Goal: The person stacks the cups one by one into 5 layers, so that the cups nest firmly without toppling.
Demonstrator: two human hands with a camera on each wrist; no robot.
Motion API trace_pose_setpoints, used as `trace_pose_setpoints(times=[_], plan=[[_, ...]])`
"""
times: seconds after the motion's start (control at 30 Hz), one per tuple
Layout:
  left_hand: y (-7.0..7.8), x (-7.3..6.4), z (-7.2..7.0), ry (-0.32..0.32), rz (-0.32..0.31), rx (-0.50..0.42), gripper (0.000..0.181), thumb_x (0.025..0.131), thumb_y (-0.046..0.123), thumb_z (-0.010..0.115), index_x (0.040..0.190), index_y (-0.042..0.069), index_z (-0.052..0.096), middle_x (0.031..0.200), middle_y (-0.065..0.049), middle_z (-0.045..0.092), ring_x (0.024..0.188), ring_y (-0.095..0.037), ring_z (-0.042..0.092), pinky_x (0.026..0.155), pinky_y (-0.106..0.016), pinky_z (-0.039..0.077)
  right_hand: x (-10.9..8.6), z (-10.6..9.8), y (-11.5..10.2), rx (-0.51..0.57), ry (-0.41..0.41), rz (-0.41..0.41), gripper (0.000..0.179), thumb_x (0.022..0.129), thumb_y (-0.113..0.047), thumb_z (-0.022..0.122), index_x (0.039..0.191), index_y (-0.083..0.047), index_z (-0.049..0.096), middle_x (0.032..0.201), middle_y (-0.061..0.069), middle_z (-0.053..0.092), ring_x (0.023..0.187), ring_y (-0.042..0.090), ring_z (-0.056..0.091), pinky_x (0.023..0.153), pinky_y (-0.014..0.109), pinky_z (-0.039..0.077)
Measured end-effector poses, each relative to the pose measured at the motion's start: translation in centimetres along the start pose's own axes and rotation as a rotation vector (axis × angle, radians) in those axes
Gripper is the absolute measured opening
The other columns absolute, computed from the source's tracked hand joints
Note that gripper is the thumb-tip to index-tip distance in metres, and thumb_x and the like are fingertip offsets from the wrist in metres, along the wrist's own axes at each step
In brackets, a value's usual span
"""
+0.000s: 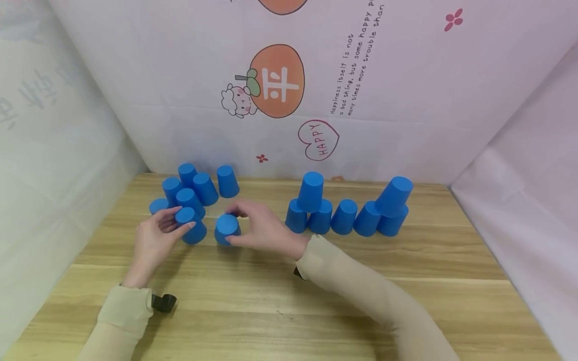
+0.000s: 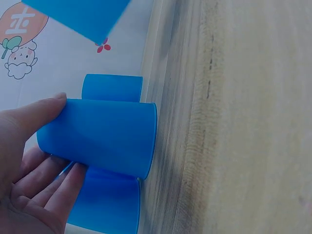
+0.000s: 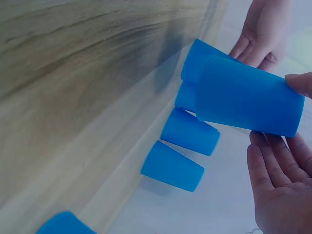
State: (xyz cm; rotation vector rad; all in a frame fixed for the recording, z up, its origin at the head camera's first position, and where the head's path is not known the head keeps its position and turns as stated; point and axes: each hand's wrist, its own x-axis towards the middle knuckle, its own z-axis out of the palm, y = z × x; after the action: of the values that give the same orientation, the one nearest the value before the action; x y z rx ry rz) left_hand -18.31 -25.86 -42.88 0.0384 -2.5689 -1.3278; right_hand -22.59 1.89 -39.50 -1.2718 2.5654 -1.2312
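Observation:
My left hand [image 1: 153, 240] holds an upside-down blue cup [image 1: 195, 233] between thumb and fingers, at the front of a cluster of blue cups on the left. In the left wrist view that cup [image 2: 102, 134] stands with its rim at the wooden tabletop, other cups on both sides of it. Just to its right, my right hand [image 1: 266, 228] grips another upside-down blue cup [image 1: 227, 229] by its sides. The right wrist view shows this cup [image 3: 246, 97] raised off the table, narrow base toward the palm. All the cups look alike.
Several more upside-down cups [image 1: 205, 189] stand behind the hands at the left, one cup [image 1: 228, 181] slightly apart. On the right, a row of cups [image 1: 344, 217] carries two upper cups, one upper cup [image 1: 310, 192] and another [image 1: 394, 196]. A printed white cloth [image 1: 397, 145] backs the table [image 1: 271, 296].

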Motion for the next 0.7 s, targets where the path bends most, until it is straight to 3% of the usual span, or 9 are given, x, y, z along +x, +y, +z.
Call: trace_pose_setpoints(times=[0.23,0.5,0.7], plan=[[0.0,0.0,-0.1,-0.003,-0.011,0.003,0.067,0.089,0.037,0.080,0.138,-0.002,0.058,0.131,-0.027,0.062,0.117,-0.042,0.063,0.094,-0.043,0.050,-1.9,-2.0,-0.3,0.038,0.029,-0.013,0.044,0.087,-0.025,0.084,0.123,-0.017,0.062,0.115,-0.011,0.064,0.110,0.005,0.059,0.099,0.027,0.050],[0.0,-0.1,-0.2,-0.005,-0.019,-0.002,0.068,0.089,0.038,0.080,0.139,-0.002,0.057,0.132,-0.027,0.061,0.118,-0.042,0.063,0.094,-0.044,0.051,-4.5,-3.9,0.1,-0.015,0.109,-0.004,0.055,0.083,-0.024,0.087,0.132,-0.012,0.063,0.125,-0.007,0.066,0.112,0.005,0.061,0.097,0.028,0.051],[0.1,0.0,0.0,-0.009,-0.021,-0.004,0.068,0.089,0.039,0.080,0.139,-0.002,0.057,0.132,-0.026,0.061,0.118,-0.042,0.062,0.094,-0.044,0.052,-6.7,-6.0,0.8,-0.019,0.178,-0.029,0.052,0.083,-0.025,0.087,0.128,-0.011,0.066,0.122,-0.009,0.066,0.108,0.006,0.061,0.095,0.037,0.054]])
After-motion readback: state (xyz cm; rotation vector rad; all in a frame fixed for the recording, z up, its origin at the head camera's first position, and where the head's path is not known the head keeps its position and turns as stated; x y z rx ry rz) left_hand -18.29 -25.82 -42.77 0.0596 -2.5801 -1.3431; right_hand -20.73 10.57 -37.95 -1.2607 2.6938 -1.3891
